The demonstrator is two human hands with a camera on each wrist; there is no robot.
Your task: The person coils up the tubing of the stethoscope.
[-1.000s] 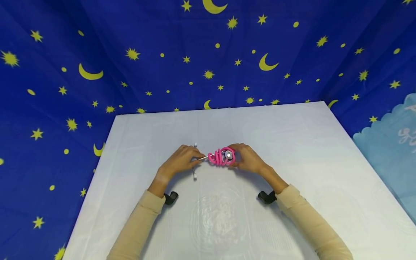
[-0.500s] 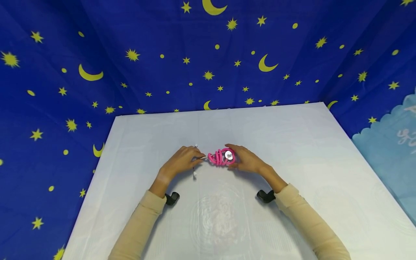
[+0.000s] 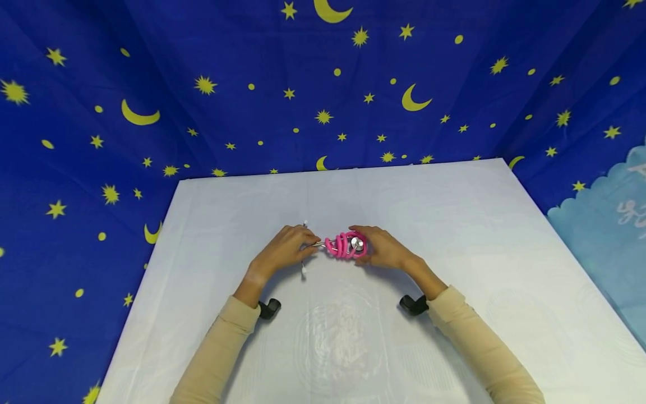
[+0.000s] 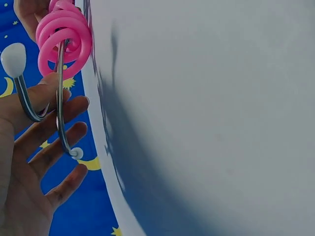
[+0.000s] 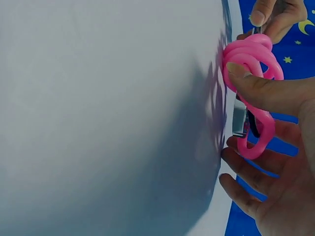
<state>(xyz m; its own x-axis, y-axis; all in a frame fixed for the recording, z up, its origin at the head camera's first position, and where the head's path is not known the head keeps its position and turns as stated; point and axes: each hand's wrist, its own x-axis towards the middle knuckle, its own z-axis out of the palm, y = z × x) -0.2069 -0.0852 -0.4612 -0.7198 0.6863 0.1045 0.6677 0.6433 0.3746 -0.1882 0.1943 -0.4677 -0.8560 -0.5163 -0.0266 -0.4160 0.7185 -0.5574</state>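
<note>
A stethoscope with its pink tubing (image 3: 342,246) wound in coils is held between my two hands above the table. My left hand (image 3: 282,251) pinches its metal ear tubes (image 4: 60,93) between thumb and forefinger, the other fingers spread apart. White eartips (image 4: 13,60) stick out on either side of that hand. At the other end, my right hand (image 3: 386,247) grips the tubing loop, its thumb (image 5: 266,91) lying on the pink coils and its fingers behind. The round metal chestpiece (image 3: 357,243) shows inside the loop near the right fingers.
The white table (image 3: 333,336) spreads under both arms. Behind it hangs a blue cloth (image 3: 242,62) with yellow stars and moons. A light blue panel (image 3: 610,230) hangs at the right. Dark wrist cameras (image 3: 414,305) sit under the sleeves.
The stethoscope and the left hand have shifted slightly to the right. The chestpiece catches the light differently, as if tilted a little. Both hands keep their hold.
</note>
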